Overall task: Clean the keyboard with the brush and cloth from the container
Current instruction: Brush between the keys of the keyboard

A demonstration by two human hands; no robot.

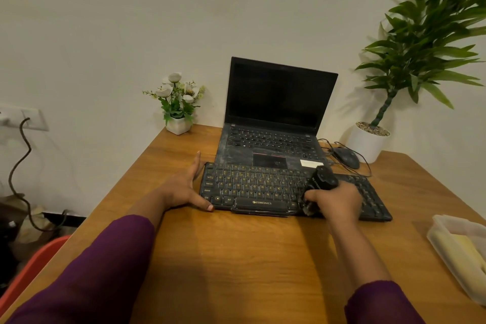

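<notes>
The right hand [339,201] is curled tight around a black brush [322,181], its lower end touching the keys of the keyboard [252,187]. The left hand [184,189] lies flat with straight fingers, braced against the keyboard's left end, thumb along the front edge. Beyond both hands stands a laptop [276,102]. Right of the right hand, on the table [236,258], a clear container [444,226] holds a yellow cloth [462,250].

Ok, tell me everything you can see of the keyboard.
The keyboard is black plastic with yellow legends and a ZEBRONICS mark near its front edge. It looks dusty and lies flat on the table, just before the laptop. The left hand braces its left end with straight fingers; the right hand grips a black brush set on its right-middle keys.
</notes>
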